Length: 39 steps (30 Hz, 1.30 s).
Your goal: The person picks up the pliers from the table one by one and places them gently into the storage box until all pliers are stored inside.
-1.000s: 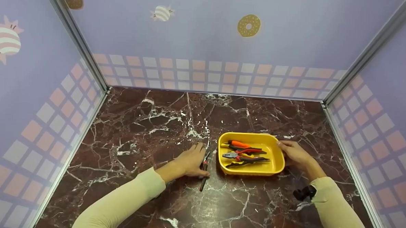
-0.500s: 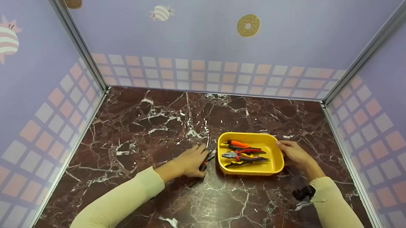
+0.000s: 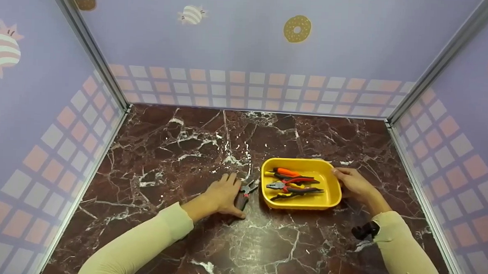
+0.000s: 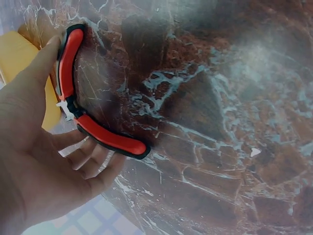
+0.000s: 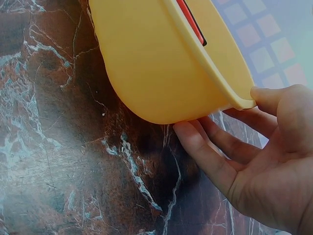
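Pliers (image 3: 245, 196) with red-and-black handles are at my left hand (image 3: 221, 193), just left of the yellow tub. Their jaws stand apart and point away from me. In the left wrist view the handles (image 4: 113, 134) are spread wide; the thumb lies along one and the curled fingers along the other. My right hand (image 3: 354, 184) grips the right end of the yellow tub (image 3: 330, 194), thumb on the rim and fingers against the outside. Inside the tub lie several pliers (image 3: 295, 185) with orange, red and yellow-black handles, heaped towards its left side.
The dark marbled tabletop (image 3: 177, 150) spreads around the hands and tub. Patterned lilac panels stand at the back (image 3: 239, 50), left (image 3: 26, 115) and right (image 3: 462, 134). A black wrist device (image 3: 365, 231) sits at the right sleeve.
The pliers at my left hand have gone from closed to spread jaws, and their handles have swung in towards the palm. My left hand has shifted slightly left. The right hand and tub stay put.
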Motion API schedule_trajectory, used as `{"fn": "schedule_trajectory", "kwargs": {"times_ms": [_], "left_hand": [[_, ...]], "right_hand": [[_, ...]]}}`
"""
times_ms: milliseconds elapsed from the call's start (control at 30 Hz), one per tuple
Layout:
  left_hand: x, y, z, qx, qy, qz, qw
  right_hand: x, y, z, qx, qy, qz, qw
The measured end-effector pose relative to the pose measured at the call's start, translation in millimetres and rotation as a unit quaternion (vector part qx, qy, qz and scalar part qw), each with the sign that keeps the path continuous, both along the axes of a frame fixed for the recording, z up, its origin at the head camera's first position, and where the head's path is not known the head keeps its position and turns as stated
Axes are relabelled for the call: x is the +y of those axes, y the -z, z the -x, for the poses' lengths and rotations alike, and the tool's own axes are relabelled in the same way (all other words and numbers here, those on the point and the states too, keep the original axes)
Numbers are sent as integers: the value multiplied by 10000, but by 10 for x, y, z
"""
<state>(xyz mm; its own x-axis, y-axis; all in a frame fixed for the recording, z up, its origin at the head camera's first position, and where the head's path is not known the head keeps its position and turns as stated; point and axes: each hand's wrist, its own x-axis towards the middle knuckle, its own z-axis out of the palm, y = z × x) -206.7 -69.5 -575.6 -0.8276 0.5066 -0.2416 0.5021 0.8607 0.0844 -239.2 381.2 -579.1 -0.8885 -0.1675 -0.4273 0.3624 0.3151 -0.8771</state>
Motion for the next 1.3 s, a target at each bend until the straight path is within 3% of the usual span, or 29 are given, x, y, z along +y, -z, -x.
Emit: {"fn": "schedule_trajectory", "kwargs": {"times_ms": [267,500,933,1067,1300], "left_hand": [[-26,-46,70,-134,2,-110,9998],[-70,-32,118,44,171,-368,9992],[-123,-58,172,521,449,-341,9971],[-155,-74,214,403,491,-503,9967],[-198,-108,318,-159,441,-617,9970]], "right_hand": [[-2,-13,-1,5,23,56,10000],[4,-11,3,-14,29,49,10000],[-4,8,10,1,60,-41,10000],[2,14,17,5,77,1,10000],[6,-3,6,63,60,-23,10000]]}}
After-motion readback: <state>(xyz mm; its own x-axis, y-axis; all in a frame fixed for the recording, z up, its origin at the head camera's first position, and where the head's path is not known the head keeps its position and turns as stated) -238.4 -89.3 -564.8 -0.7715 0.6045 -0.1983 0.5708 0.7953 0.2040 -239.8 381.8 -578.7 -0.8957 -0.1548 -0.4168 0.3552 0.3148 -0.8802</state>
